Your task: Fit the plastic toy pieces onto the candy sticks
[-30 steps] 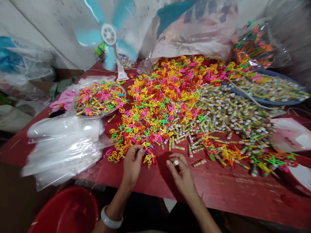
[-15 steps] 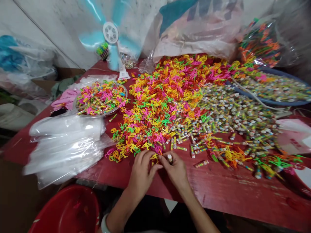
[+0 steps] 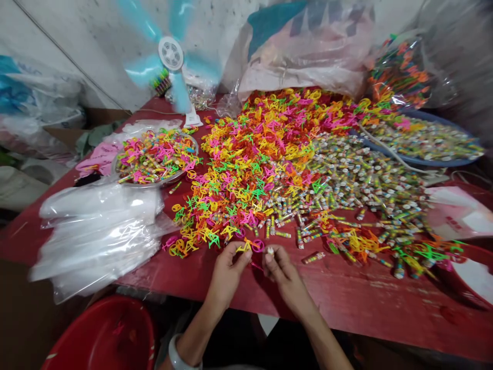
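The hands had been brought together since a second earlier, a light, stiff yellow plastic piece (image 3: 245,247) pinched by the left hand (image 3: 227,272) and a small candy tube (image 3: 270,251) pinched endwise by the right hand (image 3: 283,275) above the red table (image 3: 346,303).

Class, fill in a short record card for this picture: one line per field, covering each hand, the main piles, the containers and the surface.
left hand: pinches a yellow plastic ring toy at the near edge of the pile
right hand: holds a small candy tube upright between its fingertips
big pile: bright plastic ring toys
second pile: candy tubes, to the right
containers: metal bowl, blue basin, red bucket
also there: clear plastic bags, fan
surface: red table
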Demonstrator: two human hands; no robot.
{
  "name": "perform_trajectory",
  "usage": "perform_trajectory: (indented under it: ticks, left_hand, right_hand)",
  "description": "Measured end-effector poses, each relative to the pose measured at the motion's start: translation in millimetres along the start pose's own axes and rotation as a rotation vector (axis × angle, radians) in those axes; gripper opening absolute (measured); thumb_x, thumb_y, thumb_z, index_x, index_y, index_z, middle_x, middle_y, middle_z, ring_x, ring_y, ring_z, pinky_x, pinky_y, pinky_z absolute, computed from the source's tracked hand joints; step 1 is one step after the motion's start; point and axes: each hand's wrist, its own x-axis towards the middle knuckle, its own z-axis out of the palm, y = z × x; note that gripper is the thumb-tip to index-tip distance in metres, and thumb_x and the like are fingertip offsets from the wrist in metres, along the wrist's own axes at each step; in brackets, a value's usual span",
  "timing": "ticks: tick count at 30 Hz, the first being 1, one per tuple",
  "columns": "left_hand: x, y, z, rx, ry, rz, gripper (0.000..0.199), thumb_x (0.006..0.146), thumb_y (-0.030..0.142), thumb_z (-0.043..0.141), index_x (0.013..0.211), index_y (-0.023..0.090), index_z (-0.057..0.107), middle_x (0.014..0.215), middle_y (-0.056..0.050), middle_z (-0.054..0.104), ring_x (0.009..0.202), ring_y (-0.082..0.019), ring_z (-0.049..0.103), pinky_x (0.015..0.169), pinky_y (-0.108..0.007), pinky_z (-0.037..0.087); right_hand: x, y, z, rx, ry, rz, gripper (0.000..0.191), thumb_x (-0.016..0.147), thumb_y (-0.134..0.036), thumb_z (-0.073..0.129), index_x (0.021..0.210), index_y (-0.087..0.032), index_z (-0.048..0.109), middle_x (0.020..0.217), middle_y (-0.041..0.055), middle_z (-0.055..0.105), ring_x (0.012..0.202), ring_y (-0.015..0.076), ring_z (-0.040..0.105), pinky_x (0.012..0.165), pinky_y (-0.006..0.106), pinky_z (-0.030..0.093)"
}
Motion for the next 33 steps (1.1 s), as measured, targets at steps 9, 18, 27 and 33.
perform_trajectory:
  ticks: [9, 18, 27, 33]
  left_hand:
    - [0, 7, 14.5, -0.136, 0.08, -0.109, 0.021, 0.074, 0.038, 0.064, 0.074, 0.017, 0.062, 0.071, 0.001, 0.06, 0.07, -0.013, 0.053, 0.068, -0.024, 0.043]
    - [1, 4, 13.9, -0.067, 0.036, -0.09, 0.02, 0.075, 0.038, 0.062, 0.074, 0.017, 0.061, 0.072, 0.001, 0.058, 0.071, -0.013, 0.051, 0.07, -0.025, 0.041]
    - [1, 0, 12.8, 0.183, 0.066, 0.037, 0.025, 0.082, 0.038, 0.053, 0.067, 0.019, 0.049, 0.067, 0.004, 0.046, 0.064, -0.012, 0.042, 0.061, -0.025, 0.034]
    - [0, -6, 16.6, 0.354, 0.1, 0.081, 0.022, 0.086, 0.036, 0.043, 0.07, 0.021, 0.044, 0.07, 0.002, 0.047, 0.067, -0.014, 0.045, 0.065, -0.027, 0.037]
  right_hand:
    - [-6, 17, 3, -0.304, 0.123, -0.145, 0.023, 0.085, -0.041, 0.059, 0.097, -0.022, 0.065, 0.09, 0.0059, 0.068, 0.083, 0.0219, 0.064, 0.076, 0.034, 0.051]
    - [-6, 16, 2, -0.204, 0.129, -0.101, 0.024, 0.09, -0.04, 0.052, 0.102, -0.021, 0.06, 0.097, 0.0071, 0.066, 0.09, 0.0208, 0.062, 0.08, 0.035, 0.049]
    - [-5, 14, 6, -0.285, 0.193, -0.178, 0.02, 0.088, -0.037, 0.055, 0.093, -0.021, 0.065, 0.086, 0.0051, 0.068, 0.08, 0.0197, 0.063, 0.075, 0.033, 0.049]
    - [-6, 16, 9, -0.277, 0.203, -0.251, 0.015, 0.088, -0.033, 0.056, 0.094, -0.021, 0.064, 0.084, 0.0033, 0.066, 0.077, 0.0172, 0.062, 0.069, 0.029, 0.05]
